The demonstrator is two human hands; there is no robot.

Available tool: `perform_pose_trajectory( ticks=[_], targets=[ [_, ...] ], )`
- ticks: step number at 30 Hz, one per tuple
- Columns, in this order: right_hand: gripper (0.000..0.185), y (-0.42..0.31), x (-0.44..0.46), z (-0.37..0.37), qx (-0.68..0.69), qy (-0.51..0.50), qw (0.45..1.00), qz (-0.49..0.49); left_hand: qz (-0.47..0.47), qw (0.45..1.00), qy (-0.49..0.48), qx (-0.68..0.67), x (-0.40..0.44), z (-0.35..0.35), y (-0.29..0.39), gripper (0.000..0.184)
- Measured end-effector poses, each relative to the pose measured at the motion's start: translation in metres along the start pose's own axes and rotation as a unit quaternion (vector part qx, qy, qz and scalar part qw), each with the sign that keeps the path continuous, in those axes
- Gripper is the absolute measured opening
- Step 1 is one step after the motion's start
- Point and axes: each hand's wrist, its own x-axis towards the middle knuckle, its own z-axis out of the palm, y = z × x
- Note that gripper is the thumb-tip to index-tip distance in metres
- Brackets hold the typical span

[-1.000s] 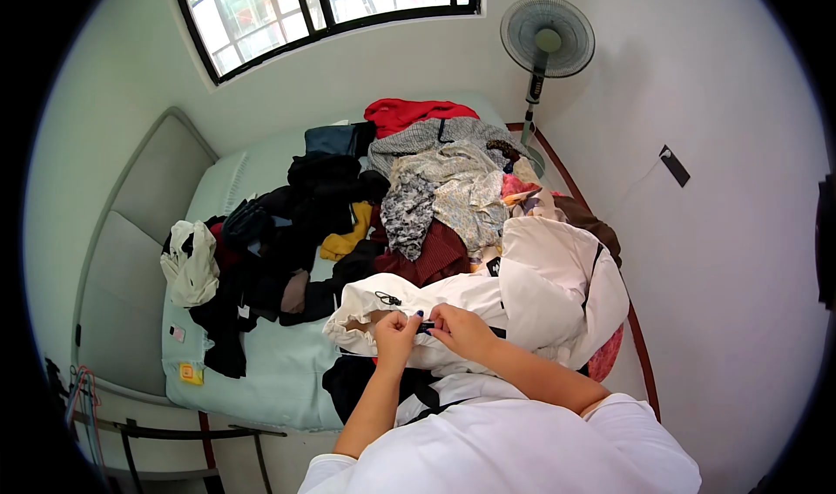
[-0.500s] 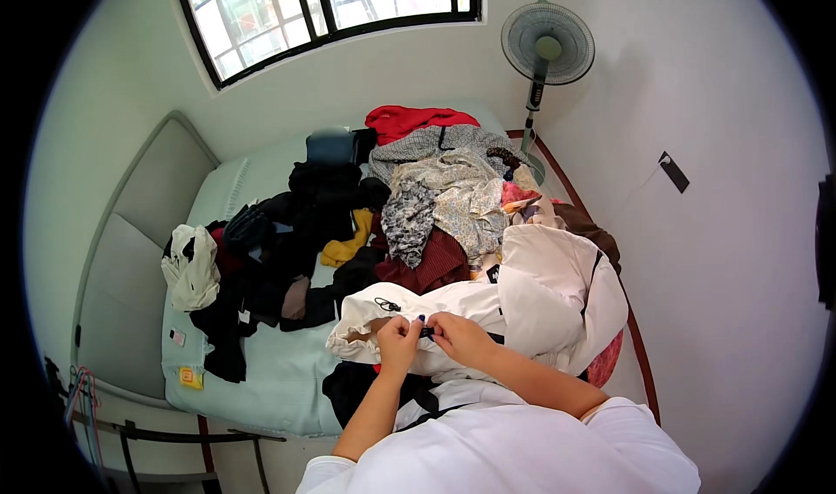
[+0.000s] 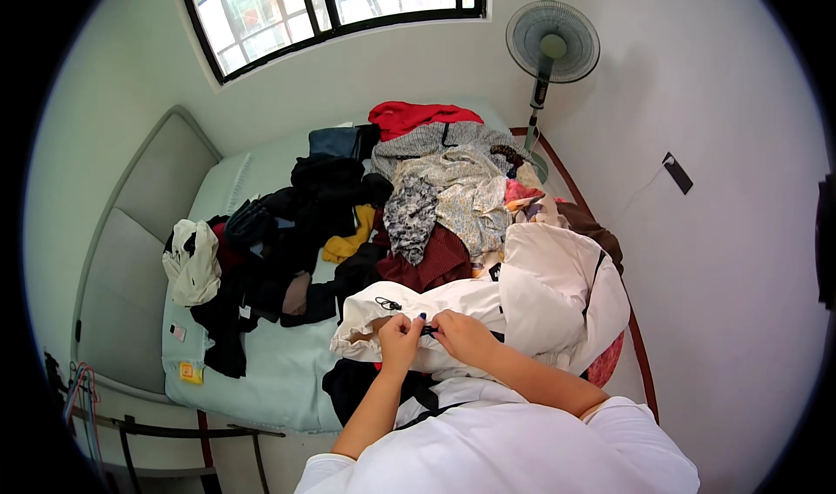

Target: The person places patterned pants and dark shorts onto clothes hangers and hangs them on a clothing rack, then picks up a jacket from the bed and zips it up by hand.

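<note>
A white jacket (image 3: 557, 276) with black trim lies across the near right part of the bed, its gathered edge and a black drawcord loop toward the left. Over that left part, my left hand (image 3: 400, 341) is closed in a pinch on a small black piece of the jacket. Close beside it on the right, my right hand (image 3: 463, 335) pinches the same dark piece, which shows between the fingertips. Whether it is a zip or a strap is too small to tell. Black cloth (image 3: 353, 388) lies below my left forearm.
Heaped clothes cover the bed (image 3: 270, 389), among them black garments (image 3: 326, 180), a patterned shirt (image 3: 470, 189) and a red cloth (image 3: 422, 118). A standing fan (image 3: 553, 45) is in the far right corner. A metal rack (image 3: 192, 430) stands at lower left.
The jacket's left edge and both hands have shifted slightly right in view. Both hands stay pinched at the dark piece, with small finger movements.
</note>
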Motion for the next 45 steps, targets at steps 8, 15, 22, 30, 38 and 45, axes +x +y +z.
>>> perform_pose_trajectory(
  ticks=[8, 15, 22, 30, 38, 45],
  targets=[
    [0.019, 0.005, 0.004, -0.002, 0.070, -0.051, 0.992, 0.090, 0.012, 1.000, 0.001, 0.008, -0.002, 0.001, -0.005, 0.036],
    [0.021, -0.002, 0.005, 0.002, 0.188, -0.100, 0.960, 0.182, 0.033, 0.999, 0.003, 0.009, -0.003, 0.002, 0.002, 0.034],
    [0.020, 0.005, 0.002, 0.005, 0.239, -0.041, 0.955, 0.172, 0.045, 0.999, 0.029, 0.002, -0.003, 0.004, 0.001, 0.032],
    [0.019, 0.025, -0.015, -0.010, 0.209, -0.038, 0.953, 0.217, 0.041, 0.997, 0.059, -0.022, 0.004, -0.003, -0.001, 0.030],
    [0.019, 0.068, -0.055, -0.030, 0.164, -0.039, 0.943, 0.286, -0.011, 0.996, 0.087, -0.031, 0.017, -0.013, -0.018, 0.031],
    [0.020, 0.077, -0.081, -0.050, 0.122, -0.039, 0.938, 0.323, -0.012, 0.996, 0.091, -0.020, 0.021, -0.011, -0.015, 0.032]
  ],
)
